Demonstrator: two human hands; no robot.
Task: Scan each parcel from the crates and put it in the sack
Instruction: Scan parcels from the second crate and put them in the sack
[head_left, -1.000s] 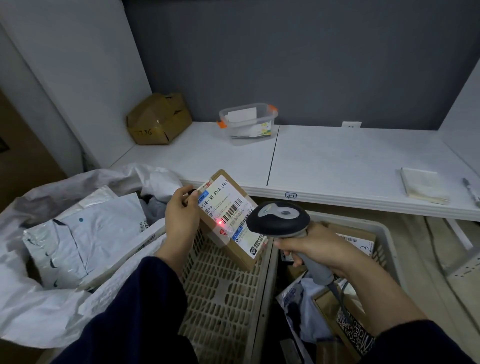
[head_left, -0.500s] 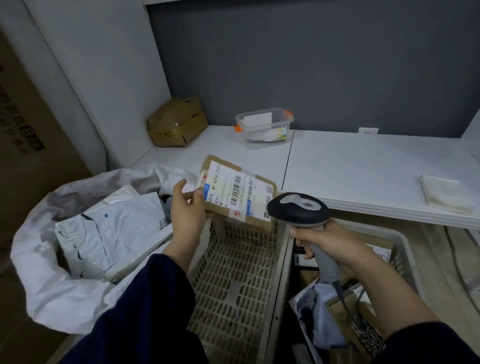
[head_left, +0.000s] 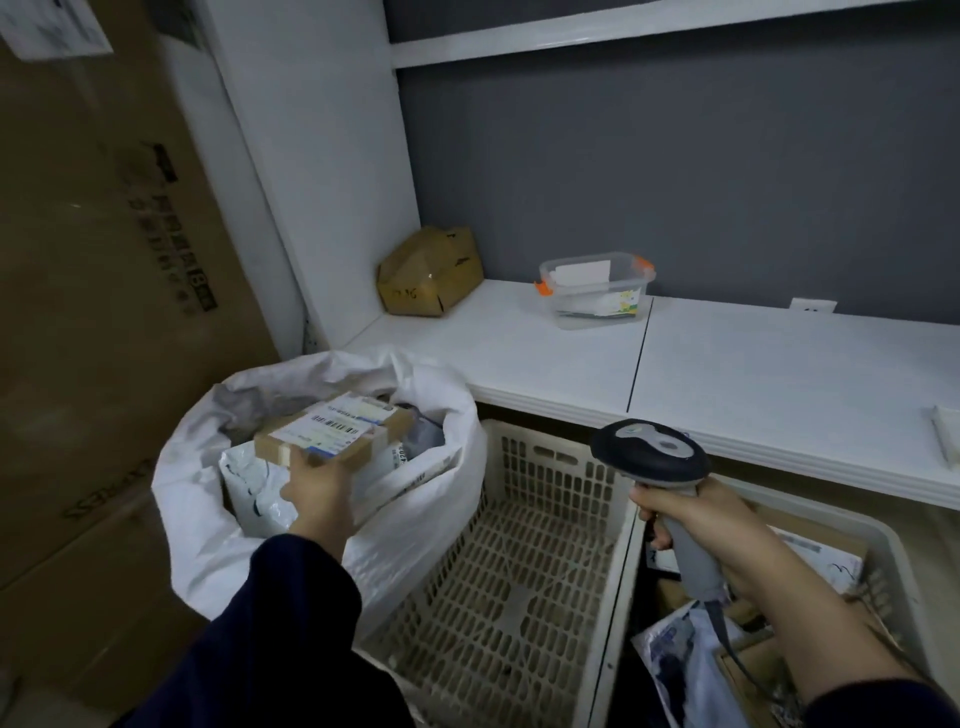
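My left hand (head_left: 319, 491) grips a small brown cardboard parcel (head_left: 332, 431) with a white barcode label, holding it flat over the mouth of the white sack (head_left: 208, 519). Grey and white mailer bags (head_left: 249, 483) lie inside the sack beneath it. My right hand (head_left: 696, 519) holds the grey and black barcode scanner (head_left: 649, 452) by its handle, above the seam between the two crates. The left beige crate (head_left: 519, 582) shows only its slotted floor. The right crate (head_left: 883, 540) holds several parcels (head_left: 691, 670), partly hidden by my right arm.
A white shelf (head_left: 571, 358) runs behind the crates, bearing a dented cardboard box (head_left: 428, 270) and a clear lidded tub (head_left: 597, 288) with orange clips. A tall cardboard carton (head_left: 93, 260) stands at the left beside the sack. A white pad (head_left: 945, 431) lies at the shelf's right edge.
My left hand carried the parcel leftwards from in front of the scanner to above the sack and turned it flat. The scanner's red light no longer falls on the label.
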